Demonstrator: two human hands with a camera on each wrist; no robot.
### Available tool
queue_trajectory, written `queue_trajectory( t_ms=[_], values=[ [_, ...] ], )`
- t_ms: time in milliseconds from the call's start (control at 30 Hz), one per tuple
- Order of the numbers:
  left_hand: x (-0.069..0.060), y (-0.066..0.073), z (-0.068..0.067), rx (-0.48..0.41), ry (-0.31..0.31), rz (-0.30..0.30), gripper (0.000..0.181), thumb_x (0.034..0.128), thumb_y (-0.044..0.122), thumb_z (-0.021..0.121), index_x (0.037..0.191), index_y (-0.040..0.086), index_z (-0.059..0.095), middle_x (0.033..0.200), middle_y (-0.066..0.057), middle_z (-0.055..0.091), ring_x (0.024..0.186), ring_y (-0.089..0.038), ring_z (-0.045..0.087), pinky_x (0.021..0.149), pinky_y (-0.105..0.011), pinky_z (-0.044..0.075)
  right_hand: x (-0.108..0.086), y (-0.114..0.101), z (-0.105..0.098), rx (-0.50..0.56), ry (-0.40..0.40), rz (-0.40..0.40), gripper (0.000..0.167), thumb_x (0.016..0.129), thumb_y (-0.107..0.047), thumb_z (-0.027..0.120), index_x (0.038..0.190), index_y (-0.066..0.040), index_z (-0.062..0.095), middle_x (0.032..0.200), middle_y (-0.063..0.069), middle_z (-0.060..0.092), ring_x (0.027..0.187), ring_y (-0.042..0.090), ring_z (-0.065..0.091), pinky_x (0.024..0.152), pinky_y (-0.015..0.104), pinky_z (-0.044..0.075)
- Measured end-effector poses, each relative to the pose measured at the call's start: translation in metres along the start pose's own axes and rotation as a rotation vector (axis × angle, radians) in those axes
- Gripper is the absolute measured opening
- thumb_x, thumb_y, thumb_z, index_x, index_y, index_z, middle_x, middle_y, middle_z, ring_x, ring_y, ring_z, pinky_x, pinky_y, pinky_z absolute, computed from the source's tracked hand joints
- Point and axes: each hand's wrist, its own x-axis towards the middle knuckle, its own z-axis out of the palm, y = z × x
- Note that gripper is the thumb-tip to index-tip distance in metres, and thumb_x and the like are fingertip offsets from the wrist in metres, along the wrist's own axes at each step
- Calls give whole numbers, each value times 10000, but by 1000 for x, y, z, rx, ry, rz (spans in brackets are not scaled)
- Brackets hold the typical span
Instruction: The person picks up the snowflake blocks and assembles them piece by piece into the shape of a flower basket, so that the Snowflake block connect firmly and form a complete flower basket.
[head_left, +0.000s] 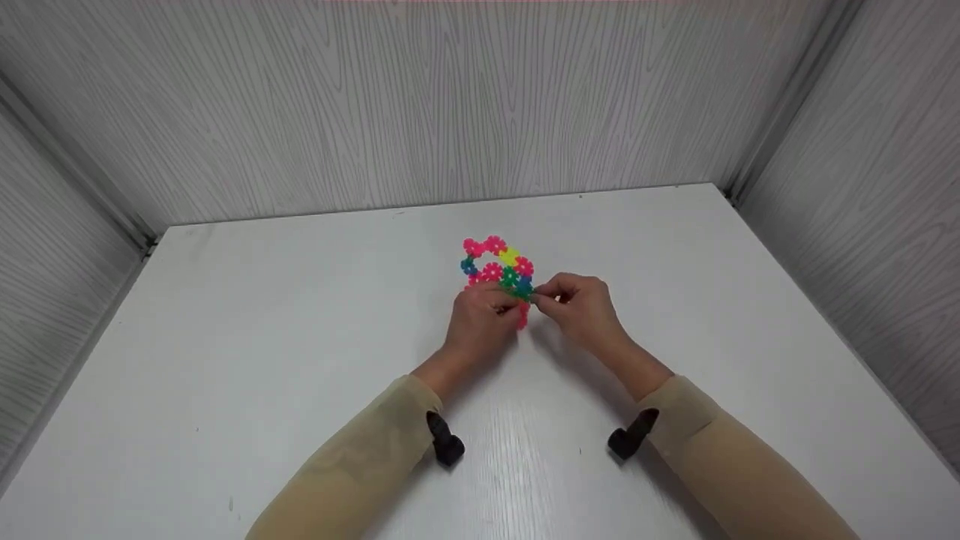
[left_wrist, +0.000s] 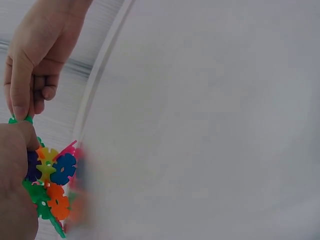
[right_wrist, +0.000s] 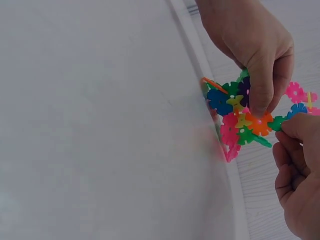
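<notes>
Interlocking plastic snowflake discs in pink, yellow, green, blue and orange form one joined structure (head_left: 493,271) over the middle of the table. My left hand (head_left: 482,321) grips its near side, and those fingers hide part of it. From the right, my right hand (head_left: 586,309) pinches a green disc (right_wrist: 276,123) at the structure's edge between thumb and index finger. In the right wrist view an orange disc (right_wrist: 259,125) sits under the left thumb, beside that green one. A loop of discs with a gap in its middle stands up beyond the hands.
The white tabletop (head_left: 300,315) spreads around both hands. A wood-grained panel (head_left: 450,105) rises behind its far edge, with similar panels at the left and right. Each sleeve cuff carries a small black wrist device (head_left: 447,444).
</notes>
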Motion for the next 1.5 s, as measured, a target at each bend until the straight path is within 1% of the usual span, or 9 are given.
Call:
queue_trajectory(
  t_ms=[333,567,667,733,833,967,1067,1267,1500],
  values=[
    [0,-3,-1,-46,-9,4,184,873,68,879,1055,86,858,1016,-14,814,990,-167,735,894,-232,588,0,3,0,5,-42,28,52,970,-152,801,947,-105,805,871,9,732,788,232,559,619,231,477],
    [-4,2,-6,27,-44,10,215,866,105,897,1073,73,849,1031,-30,802,1019,-185,710,904,-257,592,3,9,-3,37,-75,16,59,983,-199,793,1004,-149,813,946,-1,753,853,244,583,677,247,508],
    [-11,4,-13,41,-55,48,290,871,161,904,1135,68,830,1075,-38,793,1052,-183,695,921,-263,587,3,11,-4,52,-86,17,73,991,-197,782,1032,-143,811,978,18,762,867,247,588,701,246,525],
    [-15,2,-21,24,-33,80,315,870,182,905,1149,60,823,1083,-41,791,1059,-183,690,923,-276,590,3,11,-4,59,-93,18,86,997,-197,774,1052,-140,808,1000,25,767,874,251,590,715,244,530],
    [-20,-4,-36,-19,57,90,279,876,164,892,1114,36,822,1053,-50,791,1031,-189,697,905,-330,611,4,11,-4,69,-102,25,105,1007,-210,763,1071,-137,805,1023,25,771,883,253,594,730,242,537],
    [-21,-20,-55,-78,212,-16,199,902,104,847,1082,27,809,1025,-64,777,1000,-189,701,923,-425,613,4,11,-4,73,-107,43,100,1018,-222,749,1072,-155,800,1031,-2,765,915,258,614,763,247,557],
    [-18,-31,-64,-118,262,-128,223,932,98,812,1144,37,782,1101,-96,764,1054,-217,690,971,-470,583,4,12,-3,76,-110,50,91,1023,-219,743,1071,-165,797,1034,-10,761,938,265,622,781,258,566],
    [-10,-45,-69,-181,142,-309,341,995,138,744,1330,76,723,1309,-52,725,1227,-277,643,1039,-424,540,4,12,-3,75,-111,58,99,1024,-224,741,1087,-173,800,1044,-6,756,955,266,619,779,257,568],
    [-11,-46,-75,-184,49,-360,227,1005,146,734,1225,118,784,1166,6,759,1053,-173,657,924,-323,565,8,14,-2,88,-104,66,107,1033,-204,726,1100,-161,798,1047,9,758,972,260,630,808,257,576]
  ],
)
